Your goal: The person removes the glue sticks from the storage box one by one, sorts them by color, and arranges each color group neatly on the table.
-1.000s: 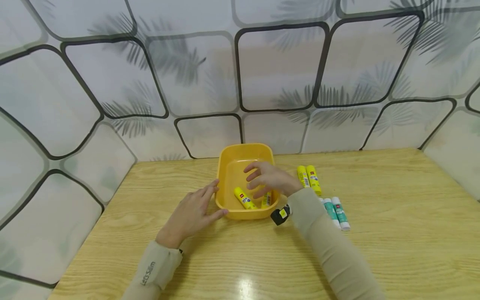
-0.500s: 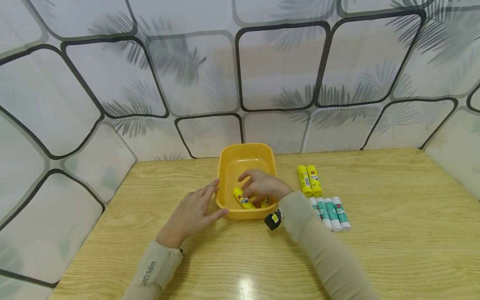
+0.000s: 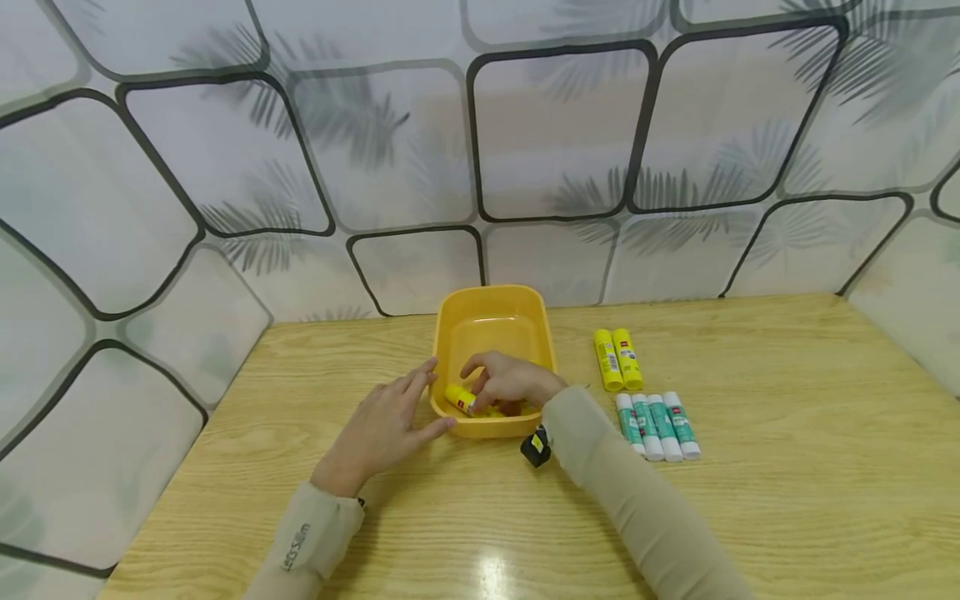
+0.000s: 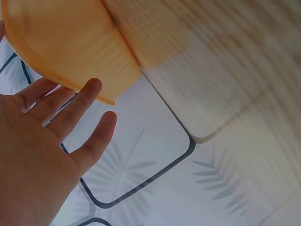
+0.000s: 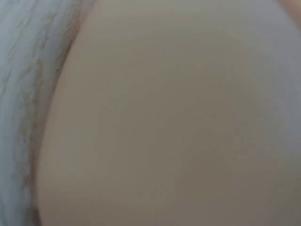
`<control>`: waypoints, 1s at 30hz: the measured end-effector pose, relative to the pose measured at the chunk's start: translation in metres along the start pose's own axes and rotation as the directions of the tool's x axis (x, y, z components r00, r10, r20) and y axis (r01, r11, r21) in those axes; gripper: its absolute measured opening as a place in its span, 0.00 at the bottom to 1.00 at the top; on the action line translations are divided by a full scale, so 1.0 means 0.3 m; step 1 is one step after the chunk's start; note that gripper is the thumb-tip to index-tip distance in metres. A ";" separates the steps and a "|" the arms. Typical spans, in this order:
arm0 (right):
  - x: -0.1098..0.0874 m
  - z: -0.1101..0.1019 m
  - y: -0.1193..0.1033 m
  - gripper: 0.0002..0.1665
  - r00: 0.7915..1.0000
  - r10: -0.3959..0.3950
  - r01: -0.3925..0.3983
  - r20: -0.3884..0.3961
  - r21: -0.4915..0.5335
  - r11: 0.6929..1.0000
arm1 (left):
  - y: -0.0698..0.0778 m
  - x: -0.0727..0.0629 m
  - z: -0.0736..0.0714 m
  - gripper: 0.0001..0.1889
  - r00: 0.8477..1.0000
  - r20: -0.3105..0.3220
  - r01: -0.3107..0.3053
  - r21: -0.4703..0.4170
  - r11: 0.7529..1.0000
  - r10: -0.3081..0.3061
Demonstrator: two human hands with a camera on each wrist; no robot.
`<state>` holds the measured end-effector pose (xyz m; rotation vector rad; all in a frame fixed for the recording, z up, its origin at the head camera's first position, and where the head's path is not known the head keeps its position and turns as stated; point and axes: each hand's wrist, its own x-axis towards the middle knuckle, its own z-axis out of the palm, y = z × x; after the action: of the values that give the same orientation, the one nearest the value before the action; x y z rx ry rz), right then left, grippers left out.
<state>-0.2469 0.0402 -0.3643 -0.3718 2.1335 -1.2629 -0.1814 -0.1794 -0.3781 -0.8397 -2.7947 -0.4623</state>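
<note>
A yellow plastic basket (image 3: pixel 491 428) stands near the back of the wooden table. My left hand (image 3: pixel 386 429) rests at its left side, fingers spread, a fingertip and the thumb at the rim; in the left wrist view that hand (image 4: pixel 51 141) is by the basket's wall (image 4: pixel 70 42). Inside the basket, my right hand (image 3: pixel 513 379) has curled fingers at a yellow glue stick (image 3: pixel 459 398) and seems to pinch its near end. More yellow shows under the hand, partly hidden. The right wrist view is filled by a blurred, close surface.
To the right of the basket, two yellow glue sticks (image 3: pixel 618 360) lie side by side. Nearer to me is a row of several white-and-teal glue sticks (image 3: pixel 657 427). A patterned wall covering (image 3: pixel 555 142) rises behind the table (image 3: pixel 795 433).
My right hand has moved left and down into the basket, its fingers closing in. The yellow glue stick there has shifted left and turned a little. My left hand has stayed still.
</note>
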 end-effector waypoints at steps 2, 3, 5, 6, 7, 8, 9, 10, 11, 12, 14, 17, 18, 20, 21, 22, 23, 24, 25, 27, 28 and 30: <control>0.001 0.000 0.004 0.35 1.000 -0.001 0.001 0.012 0.003 1.000 | -0.001 -0.001 0.000 0.44 1.000 0.001 0.001 0.000 1.000 -0.001; 0.001 0.000 0.007 0.35 1.000 -0.001 0.001 0.016 0.010 1.000 | -0.001 -0.002 0.000 0.44 1.000 0.001 0.002 0.000 1.000 -0.002; -0.002 -0.004 0.009 0.36 1.000 -0.005 0.004 0.022 0.028 1.000 | -0.001 -0.003 0.000 0.44 1.000 0.002 0.003 -0.003 1.000 -0.003; -0.004 -0.008 0.010 0.36 1.000 -0.006 0.006 0.022 0.035 0.999 | -0.001 -0.003 0.000 0.44 1.000 0.003 0.003 -0.005 1.000 -0.003; -0.006 -0.012 0.011 0.36 1.000 -0.010 0.009 0.019 0.040 0.999 | -0.001 -0.003 0.000 0.44 1.000 0.003 0.002 -0.006 1.000 -0.002; -0.009 -0.017 0.012 0.36 1.000 -0.015 0.014 0.015 0.044 0.999 | -0.001 -0.003 0.000 0.44 1.000 0.002 0.001 -0.010 1.000 -0.001; -0.010 -0.023 0.013 0.36 1.000 -0.018 0.018 0.010 0.047 0.999 | 0.000 -0.002 0.000 0.44 1.000 0.002 0.001 -0.012 1.000 -0.001; -0.012 -0.029 0.014 0.36 1.000 -0.024 0.024 0.004 0.049 0.999 | 0.000 -0.002 0.000 0.44 1.000 0.001 -0.001 -0.014 1.000 0.001; -0.013 -0.035 0.016 0.36 0.999 -0.031 0.032 -0.003 0.048 0.998 | 0.000 -0.002 0.000 0.45 1.000 0.001 -0.001 -0.016 1.000 0.001; -0.013 -0.041 0.017 0.36 0.999 -0.036 0.037 -0.010 0.052 0.998 | 0.000 -0.001 -0.001 0.45 1.000 0.002 0.000 -0.017 1.000 0.000; -0.013 -0.051 0.019 0.37 0.999 -0.042 0.043 -0.016 0.074 0.996 | 0.001 -0.001 -0.001 0.45 1.000 0.006 0.006 -0.018 1.000 -0.006; -0.016 -0.062 0.017 0.38 0.999 -0.042 0.044 -0.015 0.113 0.993 | 0.002 -0.002 -0.002 0.45 1.000 0.014 0.018 -0.018 1.000 -0.018; -0.017 -0.065 0.016 0.39 0.999 -0.043 0.044 -0.012 0.128 0.991 | 0.002 -0.002 -0.003 0.45 1.000 0.016 0.020 -0.018 1.000 -0.020; -0.020 -0.071 0.013 0.39 0.999 -0.046 0.048 -0.013 0.141 0.989 | 0.004 -0.002 -0.004 0.45 1.000 0.016 0.022 -0.018 1.000 -0.022; -0.022 -0.074 0.011 0.39 0.999 -0.048 0.050 -0.014 0.148 0.988 | 0.004 -0.002 -0.004 0.45 1.000 0.015 0.021 -0.018 1.000 -0.021; -0.023 -0.076 0.010 0.39 0.999 -0.051 0.053 -0.015 0.155 0.986 | 0.005 -0.002 -0.005 0.45 1.000 0.014 0.020 -0.018 1.000 -0.019; -0.025 -0.079 0.010 0.39 0.998 -0.053 0.055 -0.017 0.163 0.985 | 0.005 -0.002 -0.005 0.45 1.000 0.013 0.018 -0.018 1.000 -0.018; -0.027 -0.082 0.010 0.39 0.998 -0.058 0.060 -0.020 0.172 0.983 | 0.005 -0.002 -0.005 0.45 1.000 0.012 0.017 -0.018 1.000 -0.017; -0.029 -0.086 0.010 0.38 0.998 -0.061 0.064 -0.024 0.183 0.981 | 0.005 -0.002 -0.006 0.45 1.000 0.011 0.015 -0.019 1.000 -0.015; -0.032 -0.094 0.012 0.39 0.997 -0.068 0.074 -0.034 0.209 0.975 | 0.005 -0.001 -0.005 0.45 1.000 0.010 0.011 -0.022 1.000 -0.011; -0.034 -0.099 0.013 0.39 0.997 -0.072 0.080 -0.041 0.219 0.973 | 0.005 -0.001 -0.005 0.45 1.000 0.008 0.009 -0.024 1.000 -0.008; -0.039 -0.108 0.014 0.39 0.996 -0.074 0.086 -0.058 0.239 0.967 | 0.004 -0.001 -0.004 0.45 1.000 0.005 0.005 -0.027 1.000 -0.005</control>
<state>-0.2583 0.0707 -0.3525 -0.3281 1.9916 -1.5726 -0.1805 -0.1790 -0.3769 -0.8411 -2.8017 -0.5000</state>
